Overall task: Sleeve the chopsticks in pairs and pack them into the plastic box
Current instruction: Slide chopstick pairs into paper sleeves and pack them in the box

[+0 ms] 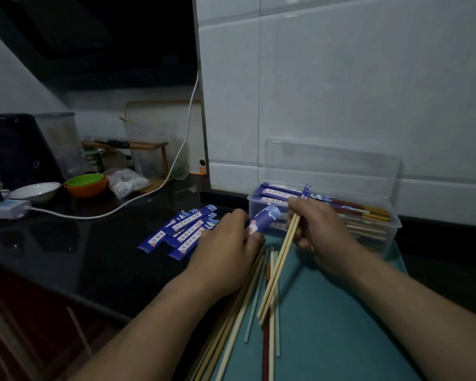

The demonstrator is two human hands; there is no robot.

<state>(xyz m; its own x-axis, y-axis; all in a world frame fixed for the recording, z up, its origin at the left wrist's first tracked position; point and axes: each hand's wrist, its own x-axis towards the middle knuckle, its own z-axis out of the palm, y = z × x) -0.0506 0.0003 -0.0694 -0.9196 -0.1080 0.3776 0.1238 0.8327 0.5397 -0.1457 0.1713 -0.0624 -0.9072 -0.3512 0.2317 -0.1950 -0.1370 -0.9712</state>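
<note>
My left hand (226,248) grips a blue paper sleeve (265,220) with its open mouth turned toward my right hand. My right hand (318,225) pinches a pair of pale chopsticks (276,273) near their upper ends, which lie just right of the sleeve's mouth. Their lower ends hang over the teal mat (341,325). Several loose chopsticks (239,320) lie on the mat below my hands. Empty blue sleeves (182,233) are piled on the dark counter to the left. The clear plastic box (374,232) stands behind my hands, lid up, holding several sleeved pairs (349,206).
A white tiled wall (341,92) rises behind the box. At the far left stand a white bowl (36,191), stacked green and orange bowls (87,184), a power strip (4,209) with a white cable (116,210), and containers. The counter's front edge runs at lower left.
</note>
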